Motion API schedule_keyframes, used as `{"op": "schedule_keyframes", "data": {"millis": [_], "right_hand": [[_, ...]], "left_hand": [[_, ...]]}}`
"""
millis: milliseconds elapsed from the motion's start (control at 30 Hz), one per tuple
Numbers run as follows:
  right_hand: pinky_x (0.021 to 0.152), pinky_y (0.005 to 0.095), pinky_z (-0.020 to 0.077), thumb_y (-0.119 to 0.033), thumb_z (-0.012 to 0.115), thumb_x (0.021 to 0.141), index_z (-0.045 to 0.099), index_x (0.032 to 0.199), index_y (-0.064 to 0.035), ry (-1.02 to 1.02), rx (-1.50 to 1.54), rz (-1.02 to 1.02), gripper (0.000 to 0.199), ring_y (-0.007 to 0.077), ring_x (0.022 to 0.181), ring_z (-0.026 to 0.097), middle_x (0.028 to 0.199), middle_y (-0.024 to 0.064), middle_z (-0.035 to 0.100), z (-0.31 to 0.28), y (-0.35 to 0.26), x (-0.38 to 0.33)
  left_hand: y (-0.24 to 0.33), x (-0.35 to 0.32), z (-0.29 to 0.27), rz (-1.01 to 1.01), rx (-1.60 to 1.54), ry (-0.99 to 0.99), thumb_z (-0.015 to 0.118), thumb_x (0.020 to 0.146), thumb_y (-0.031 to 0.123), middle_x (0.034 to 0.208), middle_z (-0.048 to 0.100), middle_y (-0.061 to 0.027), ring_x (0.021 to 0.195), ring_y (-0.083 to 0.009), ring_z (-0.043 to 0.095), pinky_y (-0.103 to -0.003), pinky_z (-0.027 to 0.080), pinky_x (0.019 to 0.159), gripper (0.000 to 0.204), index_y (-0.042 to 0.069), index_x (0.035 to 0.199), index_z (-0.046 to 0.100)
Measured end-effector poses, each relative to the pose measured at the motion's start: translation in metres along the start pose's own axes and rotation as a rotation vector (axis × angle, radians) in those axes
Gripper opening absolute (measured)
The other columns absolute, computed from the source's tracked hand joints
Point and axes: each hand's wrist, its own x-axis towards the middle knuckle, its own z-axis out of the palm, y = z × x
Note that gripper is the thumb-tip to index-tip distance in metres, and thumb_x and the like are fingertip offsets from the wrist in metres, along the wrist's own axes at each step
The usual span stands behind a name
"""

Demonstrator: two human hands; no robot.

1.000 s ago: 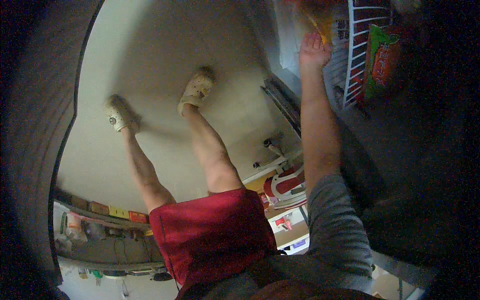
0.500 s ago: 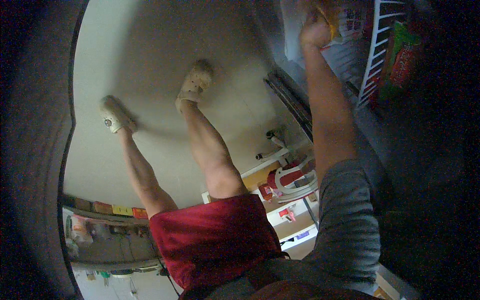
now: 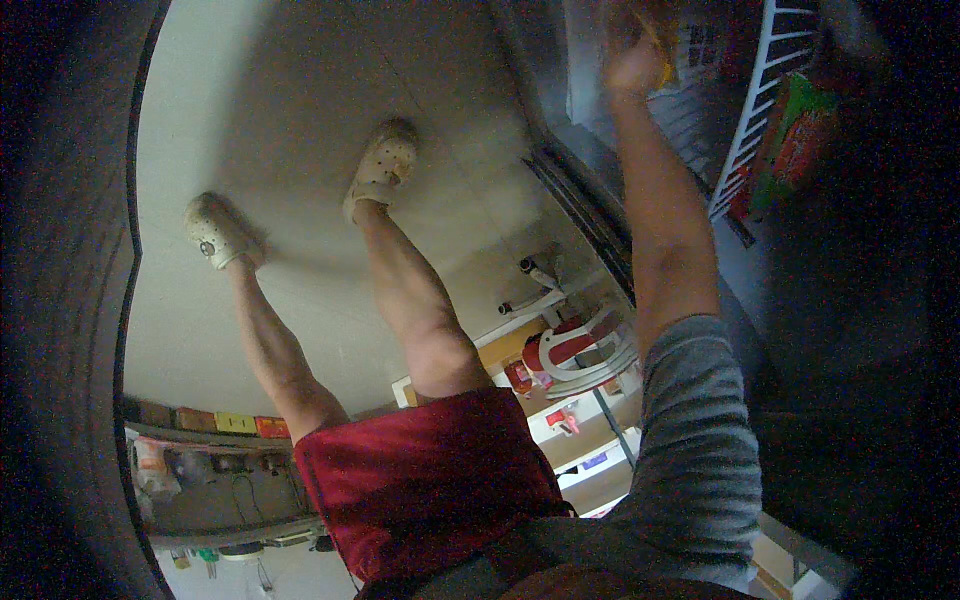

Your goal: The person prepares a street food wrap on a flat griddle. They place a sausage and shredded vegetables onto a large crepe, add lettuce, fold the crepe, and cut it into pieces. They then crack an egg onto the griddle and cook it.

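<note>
My right arm reaches up to the top right, into a dim fridge-like space. My right hand (image 3: pixel 636 68) is closed at a yellow-orange item (image 3: pixel 660 30), perhaps a packet; dimness and the picture's edge hide its shape. Right of the hand curves a white wire rack (image 3: pixel 752 115). Against the rack's far side stands a green and red package (image 3: pixel 795 145). Behind the hand are pale packages (image 3: pixel 700 45), too dark to make out. Of my left hand nothing shows.
Both my feet, in cream clogs (image 3: pixel 385 160), stand on the pale floor (image 3: pixel 300 130). A dark door track (image 3: pixel 580 215) runs between floor and the dim space. A white and red chair (image 3: pixel 580 350) and shelves (image 3: pixel 210 430) stand behind me.
The view has shifted slightly, so feet and chair sit a little farther left. My right hand stays at the yellow-orange item, and the green and red package appears slightly lower.
</note>
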Motion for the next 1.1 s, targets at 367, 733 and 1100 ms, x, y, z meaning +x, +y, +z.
{"op": "schedule_keyframes", "data": {"millis": [367, 733, 1100], "right_hand": [[0.077, 0.0424, 0.0446, -0.031, 0.054, 0.081, 0.057, 0.096, 0.0039, 0.166, 0.526, 0.158, 0.038, 0.0323, 0.089, 0.058, 0.098, 0.0216, 0.058, -0.033, -0.018, -0.010], [0.068, 0.0449, 0.0480, -0.043, 0.052, 0.080, 0.058, 0.109, -0.0100, -0.169, 0.067, 0.030, 0.044, 0.0336, 0.081, 0.060, 0.090, 0.0192, 0.062, -0.020, -0.012, -0.013], [0.075, 0.0432, 0.0454, -0.026, 0.051, 0.083, 0.059, 0.098, -0.0025, -0.091, 0.113, -0.055, 0.029, 0.0368, 0.087, 0.058, 0.100, 0.0200, 0.060, -0.018, -0.007, -0.019]], "left_hand": [[-0.006, 0.005, -0.002, -0.020, 0.000, -0.011, 0.060, 0.077, 0.007, 0.139, 0.029, -0.0083, 0.126, -0.0216, 0.028, -0.035, 0.031, 0.095, 0.073, 0.013, 0.137, 0.021], [-0.009, 0.005, -0.004, -0.021, 0.008, -0.020, 0.061, 0.076, 0.007, 0.139, 0.029, -0.0088, 0.126, -0.0219, 0.028, -0.035, 0.030, 0.096, 0.075, 0.012, 0.137, 0.020], [-0.008, 0.005, -0.005, -0.010, 0.007, -0.017, 0.062, 0.075, 0.007, 0.139, 0.029, -0.0093, 0.126, -0.0221, 0.028, -0.035, 0.028, 0.097, 0.077, 0.011, 0.137, 0.019]]}}
